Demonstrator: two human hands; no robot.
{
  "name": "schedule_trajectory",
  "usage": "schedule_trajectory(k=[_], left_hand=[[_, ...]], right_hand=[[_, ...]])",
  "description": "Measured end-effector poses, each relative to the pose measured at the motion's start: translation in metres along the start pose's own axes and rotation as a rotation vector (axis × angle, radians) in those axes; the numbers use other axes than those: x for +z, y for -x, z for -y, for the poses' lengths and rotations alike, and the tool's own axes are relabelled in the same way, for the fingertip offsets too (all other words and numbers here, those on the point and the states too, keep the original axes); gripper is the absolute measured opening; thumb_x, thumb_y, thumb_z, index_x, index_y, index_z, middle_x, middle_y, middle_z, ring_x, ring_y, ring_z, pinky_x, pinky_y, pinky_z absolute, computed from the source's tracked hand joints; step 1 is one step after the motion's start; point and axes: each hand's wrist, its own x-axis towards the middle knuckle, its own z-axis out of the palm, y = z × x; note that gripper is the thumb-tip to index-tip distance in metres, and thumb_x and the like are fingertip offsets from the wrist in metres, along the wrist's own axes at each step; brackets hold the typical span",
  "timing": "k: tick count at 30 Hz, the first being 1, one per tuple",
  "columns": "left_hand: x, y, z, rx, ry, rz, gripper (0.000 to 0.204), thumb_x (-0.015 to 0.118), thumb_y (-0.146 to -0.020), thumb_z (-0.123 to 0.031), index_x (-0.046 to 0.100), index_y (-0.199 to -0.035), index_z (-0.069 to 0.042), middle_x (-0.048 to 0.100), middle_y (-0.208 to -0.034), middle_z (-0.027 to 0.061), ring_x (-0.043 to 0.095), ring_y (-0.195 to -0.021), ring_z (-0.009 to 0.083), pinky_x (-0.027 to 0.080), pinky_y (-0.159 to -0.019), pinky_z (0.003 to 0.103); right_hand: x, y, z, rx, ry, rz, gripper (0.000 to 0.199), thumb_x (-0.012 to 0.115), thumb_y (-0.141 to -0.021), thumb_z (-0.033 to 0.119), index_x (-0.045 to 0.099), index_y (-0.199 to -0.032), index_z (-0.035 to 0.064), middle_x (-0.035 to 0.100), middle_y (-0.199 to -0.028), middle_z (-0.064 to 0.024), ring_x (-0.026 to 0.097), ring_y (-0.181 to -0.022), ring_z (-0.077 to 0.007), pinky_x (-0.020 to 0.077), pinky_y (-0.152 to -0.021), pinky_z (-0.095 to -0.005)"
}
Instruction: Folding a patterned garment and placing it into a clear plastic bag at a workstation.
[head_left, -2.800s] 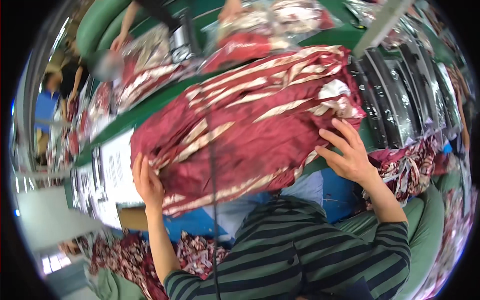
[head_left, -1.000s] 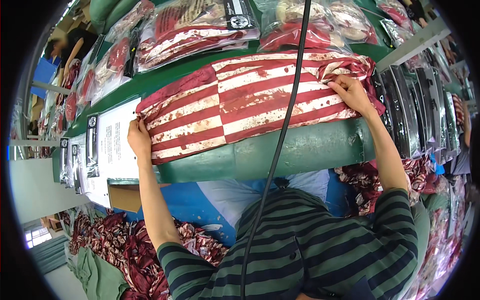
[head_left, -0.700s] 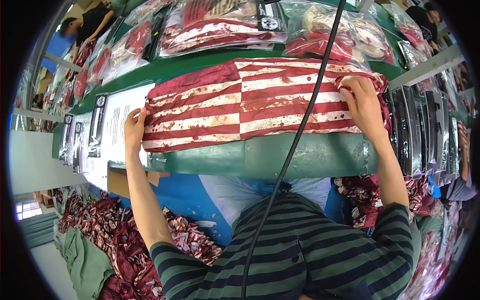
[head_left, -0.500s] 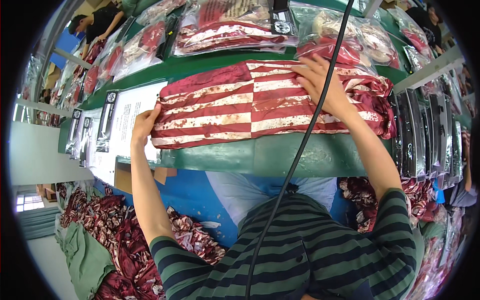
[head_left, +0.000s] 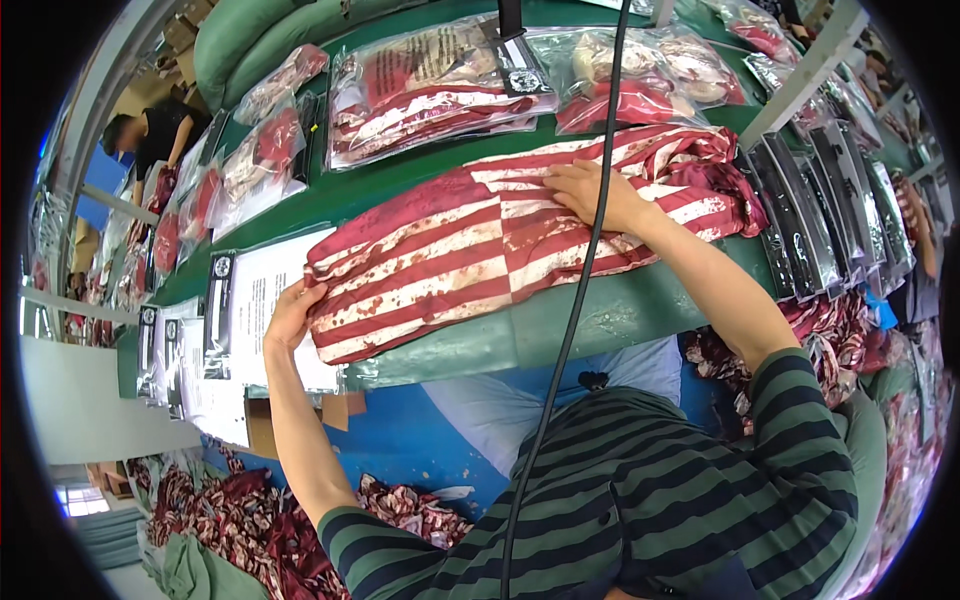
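Observation:
A red-and-white striped garment (head_left: 440,262) with dark red splatter marks lies stretched across the green table in front of me. Its right end is bunched up. My left hand (head_left: 292,312) pinches the garment's left edge, thumb on top and fingers partly hidden. Flat on the middle of the cloth rests my right hand (head_left: 602,198), its fingers stretched out. Under the left end of the garment lie clear plastic bags with white printed sheets (head_left: 262,290).
Packed bags of striped cloth (head_left: 430,95) line the back of the green table (head_left: 450,350). Black packages (head_left: 815,215) stand in a row at the right. A black cable (head_left: 575,330) hangs across the view. Heaped garments (head_left: 270,510) lie below left. Another person (head_left: 160,135) works far left.
My view has turned, so the garment now slants, its left end lower. My right hand has shifted left and pressed down on the cloth; my left hand still holds the edge.

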Motion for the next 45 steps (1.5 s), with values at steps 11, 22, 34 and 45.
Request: schedule_trajectory(k=[11, 22, 34, 45], left_hand=[[-0.048, 0.044, 0.017, 0.008, 0.151, -0.145, 0.022, 0.065, -0.095, -0.010, 0.063, -0.112, 0.003, 0.071, -0.098, 0.0125, 0.067, -0.078, 0.0160, 0.055, -0.071, 0.024], [-0.079, 0.067, -0.015, 0.169, -0.078, -0.187, 0.010, 0.065, -0.095, -0.014, 0.062, -0.092, -0.005, 0.067, -0.087, 0.0034, 0.059, -0.071, 0.0090, 0.049, -0.066, 0.019], [0.199, 0.005, -0.277, 0.487, -0.314, 0.193, 0.015, 0.067, -0.089, -0.011, 0.071, -0.098, 0.001, 0.065, -0.100, 0.0055, 0.059, -0.093, 0.0139, 0.043, -0.087, 0.023], [0.541, 0.014, -0.190, 0.240, -0.264, 0.600, 0.011, 0.069, -0.089, -0.010, 0.069, -0.096, -0.002, 0.069, -0.083, 0.0059, 0.062, -0.069, 0.0117, 0.045, -0.059, 0.021]], right_hand=[[-0.024, 0.003, 0.113, 0.123, 0.151, -0.266, 0.037, 0.059, -0.091, 0.013, 0.061, -0.127, 0.0074, 0.056, -0.139, -0.0132, 0.054, -0.122, -0.0392, 0.0490, -0.092, -0.0431], [-0.005, -0.014, 0.184, 0.124, -0.420, -0.101, 0.048, 0.056, -0.090, 0.006, 0.050, -0.138, 0.0040, 0.040, -0.153, -0.0199, 0.042, -0.130, -0.0408, 0.0437, -0.098, -0.0518], [0.020, -0.003, 0.171, 0.222, -0.470, -0.063, 0.048, 0.053, -0.090, 0.020, 0.056, -0.136, 0.0038, 0.042, -0.153, -0.0184, 0.039, -0.136, -0.0422, 0.0397, -0.105, -0.0522], [0.115, 0.000, 0.148, 0.317, -1.540, -0.614, 0.033, 0.051, -0.095, 0.020, 0.063, -0.118, 0.0002, 0.062, -0.121, -0.0133, 0.057, -0.096, -0.0302, 0.0477, -0.088, -0.0466]])
